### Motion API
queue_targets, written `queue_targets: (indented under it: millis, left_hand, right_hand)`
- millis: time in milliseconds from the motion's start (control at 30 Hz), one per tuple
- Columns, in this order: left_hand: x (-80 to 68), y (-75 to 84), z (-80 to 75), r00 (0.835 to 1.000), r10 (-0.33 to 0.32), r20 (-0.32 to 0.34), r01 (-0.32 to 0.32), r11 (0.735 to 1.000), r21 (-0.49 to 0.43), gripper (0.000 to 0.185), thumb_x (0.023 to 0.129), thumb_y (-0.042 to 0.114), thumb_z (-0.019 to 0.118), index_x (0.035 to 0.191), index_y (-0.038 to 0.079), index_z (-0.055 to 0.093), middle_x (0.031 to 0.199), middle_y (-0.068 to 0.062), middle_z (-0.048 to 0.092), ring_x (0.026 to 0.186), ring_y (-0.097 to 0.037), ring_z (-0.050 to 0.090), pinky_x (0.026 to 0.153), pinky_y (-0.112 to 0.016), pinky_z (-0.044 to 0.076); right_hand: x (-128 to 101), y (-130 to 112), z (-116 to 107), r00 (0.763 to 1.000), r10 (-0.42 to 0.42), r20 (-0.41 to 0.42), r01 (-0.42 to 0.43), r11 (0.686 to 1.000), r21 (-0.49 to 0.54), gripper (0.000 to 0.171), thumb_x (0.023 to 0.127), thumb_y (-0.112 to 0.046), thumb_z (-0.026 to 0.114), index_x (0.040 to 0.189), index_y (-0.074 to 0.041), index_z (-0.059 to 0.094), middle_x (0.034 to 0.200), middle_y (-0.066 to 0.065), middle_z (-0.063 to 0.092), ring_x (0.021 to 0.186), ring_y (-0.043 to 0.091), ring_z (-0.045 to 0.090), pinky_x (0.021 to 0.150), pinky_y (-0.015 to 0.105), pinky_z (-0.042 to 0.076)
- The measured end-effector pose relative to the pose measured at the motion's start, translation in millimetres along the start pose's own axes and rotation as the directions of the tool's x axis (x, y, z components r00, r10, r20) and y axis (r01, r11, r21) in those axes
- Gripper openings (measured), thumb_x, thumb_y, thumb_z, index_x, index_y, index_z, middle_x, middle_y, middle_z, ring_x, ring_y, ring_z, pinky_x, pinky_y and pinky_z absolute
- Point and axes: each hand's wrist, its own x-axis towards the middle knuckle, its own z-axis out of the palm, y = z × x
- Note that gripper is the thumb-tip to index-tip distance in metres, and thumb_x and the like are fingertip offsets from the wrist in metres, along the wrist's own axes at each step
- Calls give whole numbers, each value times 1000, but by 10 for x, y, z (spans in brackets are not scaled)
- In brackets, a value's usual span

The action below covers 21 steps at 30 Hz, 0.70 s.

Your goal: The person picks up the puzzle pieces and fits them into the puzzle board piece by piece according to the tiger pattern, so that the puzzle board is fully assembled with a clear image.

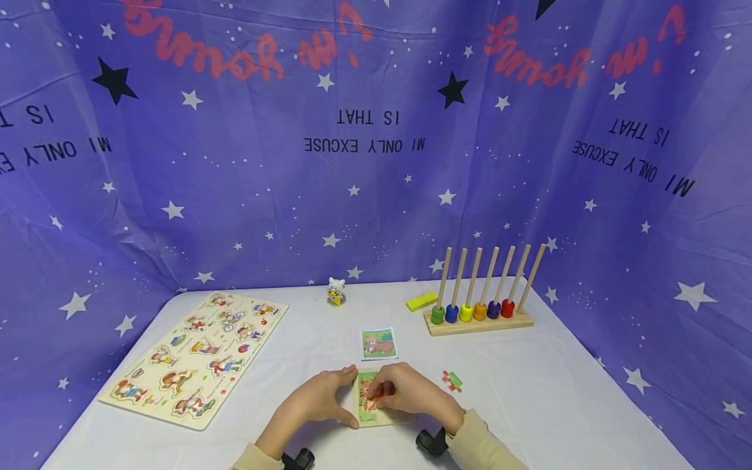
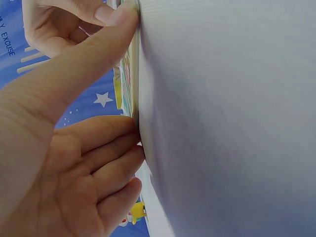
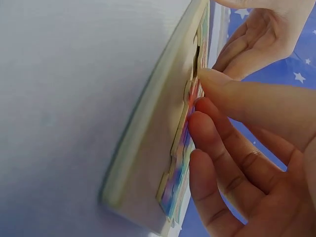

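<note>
A small wooden puzzle tray (image 1: pixel 384 418) lies flat near the table's front edge. My left hand (image 1: pixel 343 398) grips its left side, with the thumb on one corner and the fingers along the edge (image 2: pixel 129 79). My right hand (image 1: pixel 384 390) lies over the tray, and its thumb and fingertips (image 3: pixel 197 106) pinch a reddish puzzle piece (image 3: pixel 180 148) that sits among the pieces in the tray (image 3: pixel 148 128). The hand hides most of the picture. A loose green and red piece (image 1: pixel 452 380) lies just right of the right hand.
A picture card (image 1: pixel 378 343) lies beyond the tray. Farther back stand a small toy figure (image 1: pixel 336 292), a yellow block (image 1: pixel 422 301) and a wooden peg rack with coloured rings (image 1: pixel 478 310). A large peg puzzle board (image 1: pixel 196 356) covers the left side. Starry blue cloth surrounds the table.
</note>
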Motion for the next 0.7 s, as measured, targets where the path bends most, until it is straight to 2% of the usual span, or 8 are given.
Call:
queue_targets:
  millis: [233,700]
  left_hand:
    - [-8,3,-3,1000,-3,1,3,1000,-6,95,62,44,86,136,-3,50,144,-18,46,128,-41,45,106,-52,37]
    - [1,-15,10,1000,6,1,-6,1000,1,95,62,45,86,136,-4,50,144,-18,46,128,-40,45,106,-51,37]
  right_hand:
    - [20,11,25,1000,24,-20,-23,999,49,11,80,-7,77,87,-15,75,78,-14,61,67,-3,52,59,14,48]
    - [22,11,29,999,48,-23,-47,997,55,11,80,-8,78,87,-17,76,78,-15,62,66,-3,52,59,15,48]
